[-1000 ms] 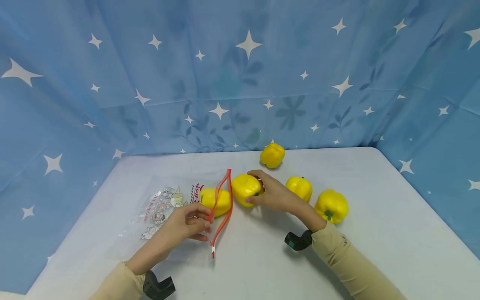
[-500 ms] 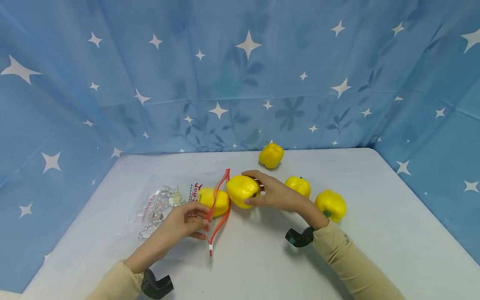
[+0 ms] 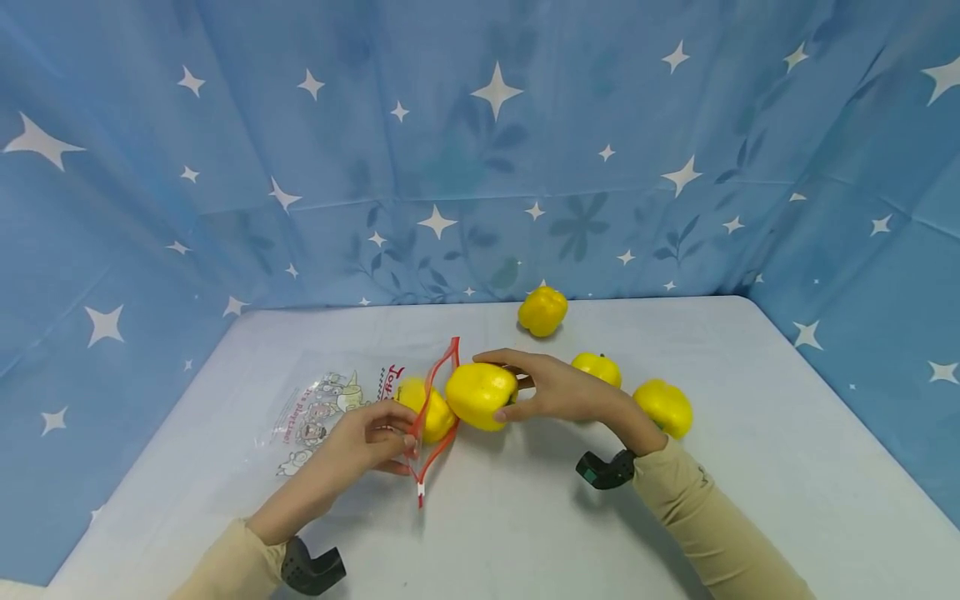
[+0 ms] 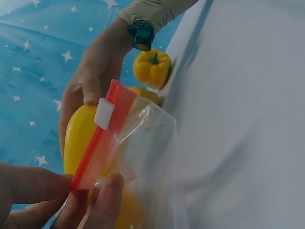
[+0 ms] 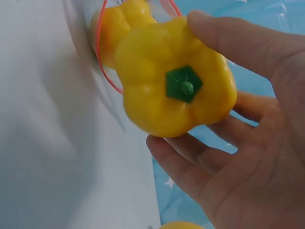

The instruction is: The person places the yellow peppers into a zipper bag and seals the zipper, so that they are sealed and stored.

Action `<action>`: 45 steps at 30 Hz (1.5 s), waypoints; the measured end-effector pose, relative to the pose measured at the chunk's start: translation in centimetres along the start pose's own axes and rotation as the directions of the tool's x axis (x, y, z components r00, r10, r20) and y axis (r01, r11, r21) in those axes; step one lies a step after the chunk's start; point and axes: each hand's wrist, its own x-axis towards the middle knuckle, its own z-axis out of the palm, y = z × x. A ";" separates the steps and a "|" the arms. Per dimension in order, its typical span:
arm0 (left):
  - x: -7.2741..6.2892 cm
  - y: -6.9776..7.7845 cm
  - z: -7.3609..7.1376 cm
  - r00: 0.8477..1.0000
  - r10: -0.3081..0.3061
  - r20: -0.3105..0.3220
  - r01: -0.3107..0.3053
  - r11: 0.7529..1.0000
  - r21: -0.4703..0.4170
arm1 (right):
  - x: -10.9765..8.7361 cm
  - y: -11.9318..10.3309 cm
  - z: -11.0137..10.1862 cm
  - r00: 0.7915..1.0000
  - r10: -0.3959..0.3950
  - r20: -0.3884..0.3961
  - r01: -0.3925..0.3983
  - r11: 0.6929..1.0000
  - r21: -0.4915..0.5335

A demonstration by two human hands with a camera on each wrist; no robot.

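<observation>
My left hand [image 3: 372, 443] pinches the red zip edge of a clear zip bag [image 4: 152, 143] between thumb and fingers, and the bag's mouth gapes toward the right. Printed cartoon figures and red lettering show on the bag. One yellow bell pepper [image 3: 433, 417] lies inside, just behind the opening. My right hand [image 3: 551, 387] grips a second yellow bell pepper [image 5: 176, 81] by its stem end, thumb on one side and fingers on the other. Its blunt end overlaps the red rim of the mouth in the head view. A white slider [image 4: 104, 113] sits on the zip.
Three more yellow bell peppers stand on the white table [image 3: 525, 533]: a far pepper [image 3: 543, 312] near the back edge, a middle pepper [image 3: 597, 368] partly behind my right hand, and a right pepper [image 3: 666, 407] by my right wrist. A blue starry curtain [image 3: 480, 167] surrounds the table.
My right hand has moved the held pepper left and slightly nearer, up to the bag's mouth. The pepper inside has shifted and turned a little. My left hand keeps its hold on the bag.
</observation>
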 end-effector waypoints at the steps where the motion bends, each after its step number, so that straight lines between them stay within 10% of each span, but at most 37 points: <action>1: 0.0 0.1 0.0 1.000 0.004 0.000 -0.004 1.000 0.000 | 0.0 0.0 0.0 1.000 -0.007 0.010 0.007 1.000 0.002; 14: -0.1 0.2 -0.2 1.000 -0.004 -0.016 0.004 1.000 0.012 | -0.3 -0.5 -0.3 0.991 -0.023 0.131 0.025 1.000 -0.019; 26: 0.0 0.0 -0.2 0.999 0.008 -0.036 -0.007 1.000 0.028 | 0.1 -0.5 0.9 0.938 -0.081 0.336 0.074 0.997 0.034; 45: -0.4 0.1 0.2 0.998 0.050 -0.039 -0.047 0.997 0.068 | 0.7 0.1 2.1 0.969 -0.045 0.242 0.046 0.999 0.003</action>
